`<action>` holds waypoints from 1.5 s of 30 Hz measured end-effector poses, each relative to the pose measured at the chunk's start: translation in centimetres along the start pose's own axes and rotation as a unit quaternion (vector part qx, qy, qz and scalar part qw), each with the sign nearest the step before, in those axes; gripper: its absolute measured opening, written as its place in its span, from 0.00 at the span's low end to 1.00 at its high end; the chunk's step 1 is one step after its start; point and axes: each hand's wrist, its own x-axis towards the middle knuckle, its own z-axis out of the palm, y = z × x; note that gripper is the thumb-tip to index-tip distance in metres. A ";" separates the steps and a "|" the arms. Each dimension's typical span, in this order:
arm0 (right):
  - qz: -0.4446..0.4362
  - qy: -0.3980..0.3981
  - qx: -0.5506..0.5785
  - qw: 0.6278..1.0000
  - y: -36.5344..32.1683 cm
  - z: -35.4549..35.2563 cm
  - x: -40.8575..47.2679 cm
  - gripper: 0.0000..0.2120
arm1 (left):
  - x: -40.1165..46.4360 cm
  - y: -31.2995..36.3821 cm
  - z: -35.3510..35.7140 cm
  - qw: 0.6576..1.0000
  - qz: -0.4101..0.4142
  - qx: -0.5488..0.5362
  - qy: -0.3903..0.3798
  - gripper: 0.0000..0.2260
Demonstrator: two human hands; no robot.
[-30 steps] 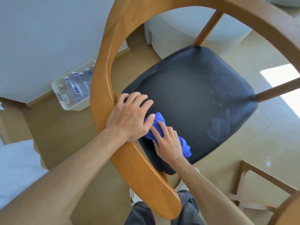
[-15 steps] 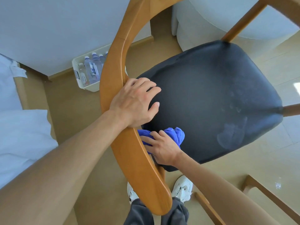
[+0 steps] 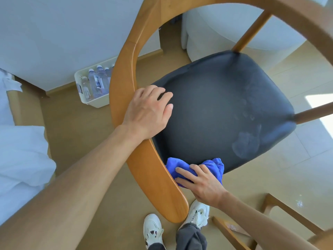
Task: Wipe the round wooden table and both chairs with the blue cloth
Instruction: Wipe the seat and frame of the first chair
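Blue cloth [image 3: 195, 167] nearer seat's front edge.

White bin [image 3: 93, 103] of bottles [image 3: 95, 82] — white bedding [image 3: 21, 152] left.
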 end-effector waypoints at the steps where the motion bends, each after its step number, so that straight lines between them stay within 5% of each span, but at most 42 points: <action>1: 0.011 0.002 -0.016 1.000 0.1 0.0 -0.7 0.24 | -0.2 0.6 0.2 1.000 0.004 -0.006 -0.006 0.19; 6: 0.066 0.040 -0.059 0.995 1.5 -0.3 -2.8 0.23 | -0.8 2.1 0.8 1.000 -0.014 -0.005 0.006 0.23; 10: 0.255 0.115 -0.034 0.959 6.4 -1.7 -4.9 0.28 | -0.3 1.8 1.3 0.999 -0.031 0.016 0.005 0.25; 15: 0.398 0.129 -0.045 0.907 16.4 -4.8 -7.5 0.20 | 0.0 1.9 2.1 0.998 -0.045 0.042 0.013 0.26; 20: 0.629 0.204 0.010 0.750 19.1 -4.4 -5.2 0.21 | -0.1 1.9 2.0 0.998 -0.033 0.042 0.017 0.26; 23: 0.658 0.211 0.034 0.722 18.1 -4.3 -3.4 0.22 | -0.4 2.1 1.5 0.999 -0.028 0.033 0.006 0.26; 26: 0.650 0.191 0.025 0.735 15.0 -4.0 -0.8 0.22 | -0.6 2.2 1.2 0.999 -0.028 0.026 -0.001 0.24; 29: 0.586 0.186 0.032 0.788 9.0 -3.4 3.5 0.20 | -0.7 2.2 1.1 0.999 -0.030 0.019 -0.007 0.22; 34: 0.329 0.143 0.087 0.929 -1.3 -1.3 8.0 0.18 | -0.9 2.3 1.0 0.999 -0.044 -0.003 -0.001 0.20; 37: 0.180 0.080 0.067 0.978 -0.6 -0.7 6.4 0.17 | -1.1 2.9 0.9 0.998 -0.068 -0.018 0.006 0.21; 40: 0.151 0.076 0.019 0.985 4.5 -1.5 4.2 0.22 | -1.0 3.3 0.8 0.996 -0.088 -0.004 -0.005 0.25; 45: 0.372 0.139 -0.024 0.918 16.7 -5.1 -0.8 0.23 | -0.7 3.2 0.5 0.995 -0.099 0.008 -0.029 0.26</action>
